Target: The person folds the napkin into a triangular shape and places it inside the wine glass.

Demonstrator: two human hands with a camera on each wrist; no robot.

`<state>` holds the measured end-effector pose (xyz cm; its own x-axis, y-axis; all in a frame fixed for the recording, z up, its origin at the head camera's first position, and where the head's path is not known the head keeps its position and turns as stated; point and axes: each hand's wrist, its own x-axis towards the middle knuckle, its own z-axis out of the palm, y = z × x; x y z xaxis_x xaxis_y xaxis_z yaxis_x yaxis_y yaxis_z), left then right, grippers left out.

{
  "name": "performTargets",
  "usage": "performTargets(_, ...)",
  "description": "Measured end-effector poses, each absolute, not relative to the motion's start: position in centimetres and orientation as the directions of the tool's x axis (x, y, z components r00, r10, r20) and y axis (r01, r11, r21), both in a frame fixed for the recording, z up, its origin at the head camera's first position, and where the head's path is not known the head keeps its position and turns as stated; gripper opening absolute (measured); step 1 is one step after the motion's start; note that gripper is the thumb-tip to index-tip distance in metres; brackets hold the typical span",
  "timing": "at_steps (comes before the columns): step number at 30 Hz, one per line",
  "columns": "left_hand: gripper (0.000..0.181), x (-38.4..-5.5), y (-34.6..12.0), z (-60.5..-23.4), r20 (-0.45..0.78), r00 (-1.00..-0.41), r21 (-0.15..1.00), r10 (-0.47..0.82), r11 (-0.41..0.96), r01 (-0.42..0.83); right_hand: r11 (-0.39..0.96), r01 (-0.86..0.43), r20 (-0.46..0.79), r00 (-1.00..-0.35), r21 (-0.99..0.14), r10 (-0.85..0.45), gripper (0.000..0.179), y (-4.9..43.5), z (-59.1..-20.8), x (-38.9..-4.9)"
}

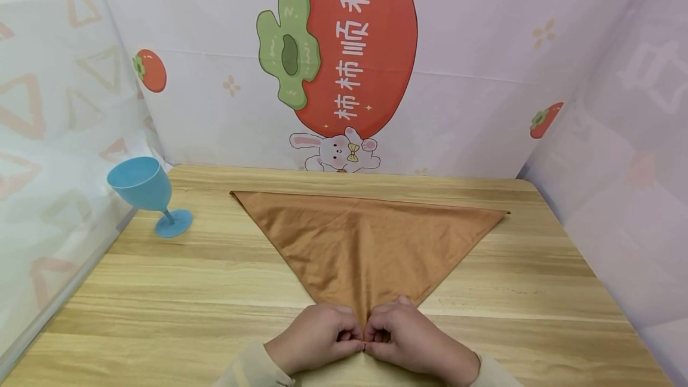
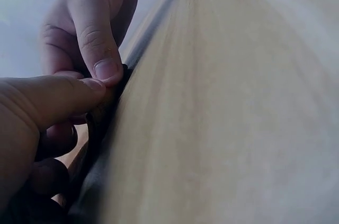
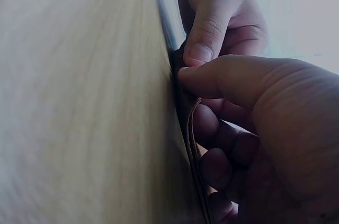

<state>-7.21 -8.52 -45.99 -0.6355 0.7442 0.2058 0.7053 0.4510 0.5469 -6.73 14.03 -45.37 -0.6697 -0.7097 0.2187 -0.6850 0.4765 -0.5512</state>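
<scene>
A brown cloth (image 1: pixel 344 237), folded into a triangle, lies on the table with its long edge at the back and its point toward the person. At that near point my left hand (image 1: pixel 325 336) pinches the cloth between thumb and curled fingers. Close against it, my right hand (image 1: pixel 405 336) pinches the same corner from the other side. In the left wrist view the thumb (image 2: pixel 69 97) presses on the dark cloth edge. The right wrist view shows layered cloth edges (image 3: pixel 195 128) between the right thumb and fingers. The very tip is mostly hidden by both hands.
A blue goblet (image 1: pixel 142 184) stands at the table's left edge. The wooden table (image 1: pixel 215 291) meets a white printed backdrop (image 1: pixel 462 124) behind, and printed sheets hang on both sides.
</scene>
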Motion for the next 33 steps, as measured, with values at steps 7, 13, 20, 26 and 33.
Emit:
performTargets(7,0.012,-6.93,-8.44,-45.79,0.163,-0.665,0.524,0.729,0.507,0.684,0.471,-0.664,0.203,-0.678,-0.58,-0.706,0.014,14.01,-45.34,-6.8)
performTargets(13,0.009,-6.84,-8.46,-45.52,0.109,-0.692,0.557,0.713,0.533,0.637,0.484,-0.658,0.203,-0.69,-0.578,-0.695,0.019,14.0,-45.3,-6.77)
performTargets(20,0.008,-6.77,-8.26,-45.4,0.086,-0.711,0.558,0.698,0.557,0.615,0.453,-0.666,0.231,-0.679,-0.593,-0.697,0.019,14.06,-45.33,-6.66)
performTargets(26,0.008,-6.82,-8.15,-45.26,0.083,-0.714,0.544,0.695,0.568,0.617,0.436,-0.646,0.233,-0.689,-0.626,-0.687,0.013,14.05,-45.31,-6.86)
performTargets(33,0.008,-6.82,-8.19,-45.33,0.089,-0.719,0.535,0.689,0.576,0.618,0.447,-0.629,0.222,-0.704,-0.636,-0.674,0.013,13.92,-45.27,-6.87)
